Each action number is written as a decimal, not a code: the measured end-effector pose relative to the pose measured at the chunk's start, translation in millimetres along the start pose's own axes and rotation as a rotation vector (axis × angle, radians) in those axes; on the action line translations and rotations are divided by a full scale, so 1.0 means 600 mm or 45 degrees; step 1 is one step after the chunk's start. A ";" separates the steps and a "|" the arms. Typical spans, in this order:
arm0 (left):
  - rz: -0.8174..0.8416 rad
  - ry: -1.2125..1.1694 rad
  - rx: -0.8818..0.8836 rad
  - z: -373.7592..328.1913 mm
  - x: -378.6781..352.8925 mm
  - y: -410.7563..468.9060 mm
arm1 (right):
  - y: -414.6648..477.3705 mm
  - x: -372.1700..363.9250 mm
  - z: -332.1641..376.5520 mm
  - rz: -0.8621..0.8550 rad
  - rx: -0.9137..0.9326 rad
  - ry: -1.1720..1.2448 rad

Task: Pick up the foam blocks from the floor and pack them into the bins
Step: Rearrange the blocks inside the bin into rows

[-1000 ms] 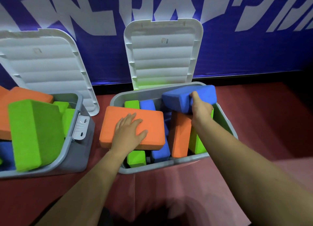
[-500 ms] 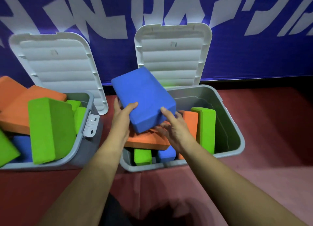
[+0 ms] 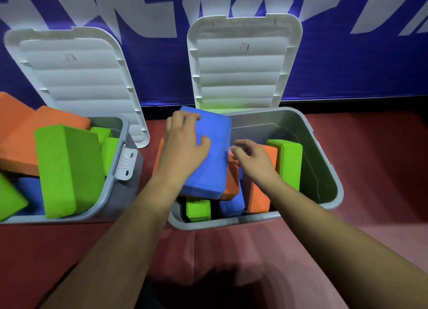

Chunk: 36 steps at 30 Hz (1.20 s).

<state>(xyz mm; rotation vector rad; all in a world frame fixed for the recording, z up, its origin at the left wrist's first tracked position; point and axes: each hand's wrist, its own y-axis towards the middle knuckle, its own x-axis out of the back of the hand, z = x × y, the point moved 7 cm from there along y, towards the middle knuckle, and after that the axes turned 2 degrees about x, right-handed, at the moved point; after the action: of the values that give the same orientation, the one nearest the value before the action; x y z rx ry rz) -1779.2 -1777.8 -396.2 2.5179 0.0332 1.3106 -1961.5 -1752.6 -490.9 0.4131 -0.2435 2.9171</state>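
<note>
Change: a second ago the right hand (image 3: 252, 162) held the blue block (image 3: 208, 167) at the 12 o'clock rim of the right bin (image 3: 254, 218), while the left hand (image 3: 185, 146) lay flat on the orange slab (image 3: 232, 181). Half a second ago both hands carried the block tilted above that slab. Now it lies flat on the slab, at the bin's 9 o'clock side.

Hands: apart. The left hand rests on top of the block, fingers hooked over its far-left corner. The right hand has let go and hovers just beside the block's 3 o'clock edge, fingers loosely curled, holding nothing.

Reading: the block looks placed, not yet settled. It and the slab ride high, about rim level, so the lid may not close without pressing down or restacking.

Right bin: an upright orange block (image 3: 261, 193) and an upright green block (image 3: 289, 165) stand toward 3 o'clock. Bare grey wall shows beyond them.

Left bin (image 3: 69, 217), at 9 o'clock of the view, is heaped above its rim. A big green block (image 3: 69, 169) stands proud. No loose blocks show on the red floor (image 3: 382, 169).

Writing: the blue banner (image 3: 347, 60) carries large white lettering, cropped and unreadable. The right lid (image 3: 243, 81) has a small sticker (image 3: 245, 46) and the left lid (image 3: 76, 81) a fainter one. Both are too small to read.
</note>
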 end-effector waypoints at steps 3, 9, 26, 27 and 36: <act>0.078 -0.244 -0.017 -0.049 -0.022 -0.001 | 0.003 0.050 0.008 -0.097 -0.040 -0.062; 0.402 -0.455 0.097 -0.118 -0.064 -0.001 | -0.011 0.131 0.044 -0.151 -0.232 -0.220; 0.668 -0.157 0.992 -0.104 -0.387 0.098 | 0.191 0.265 -0.109 0.064 -0.584 -0.777; 0.675 -0.146 1.086 -0.095 -0.416 0.100 | 0.207 0.264 -0.135 0.110 -0.633 -0.733; 0.631 -0.146 1.343 -0.080 -0.469 0.030 | 0.176 0.274 -0.237 0.342 -0.997 -0.255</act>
<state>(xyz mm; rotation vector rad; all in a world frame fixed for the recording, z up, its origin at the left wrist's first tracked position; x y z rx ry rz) -1983.8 -1827.3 -589.5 3.6682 0.1043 1.5962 -2174.9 -1802.3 -592.6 0.5540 -1.4906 2.7065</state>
